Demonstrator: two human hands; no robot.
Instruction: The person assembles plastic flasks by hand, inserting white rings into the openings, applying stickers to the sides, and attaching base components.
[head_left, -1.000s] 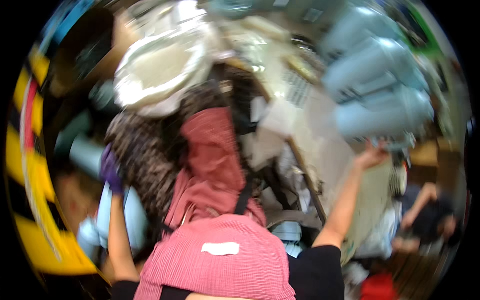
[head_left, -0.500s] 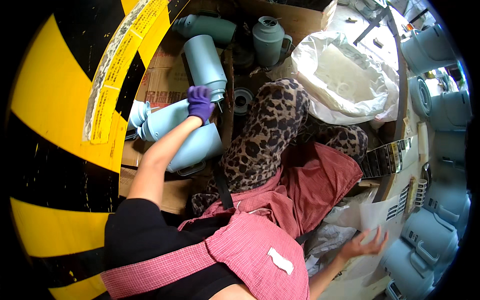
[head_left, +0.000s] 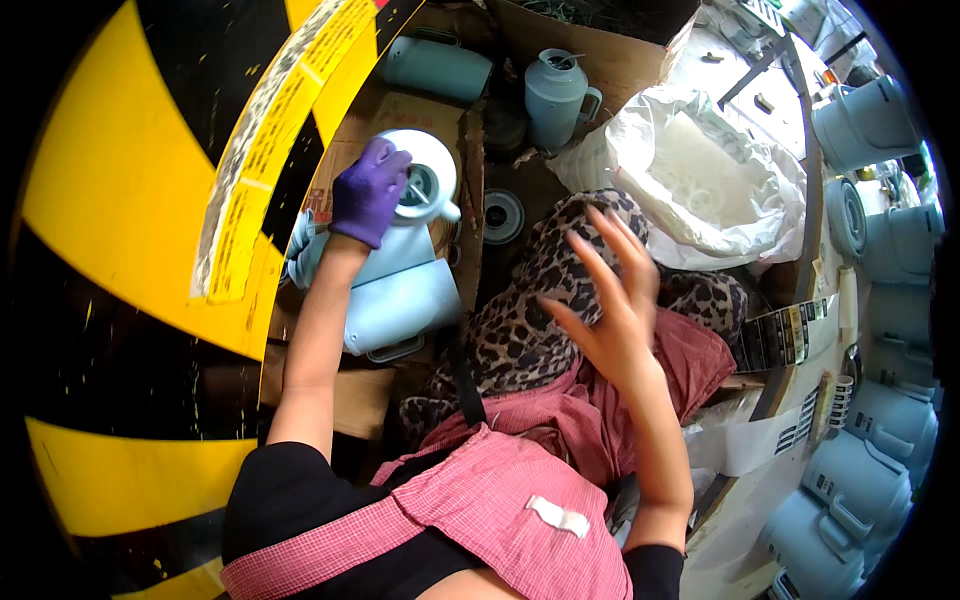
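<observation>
Head cam: my left hand (head_left: 368, 192), purple glove, is clamped over the rim of a pale blue kettle body (head_left: 425, 185) and holds it just above the cardboard box (head_left: 400, 110), with more kettle bodies (head_left: 400, 300) lying right below it. My right hand (head_left: 610, 300) is bare, fingers spread wide, holding nothing, well right of the box over my leopard-print lap (head_left: 530, 320). Looks like the pick-up step, prob; next move calls for the right hand to come in and steady the body w/o knocking the pile.
</observation>
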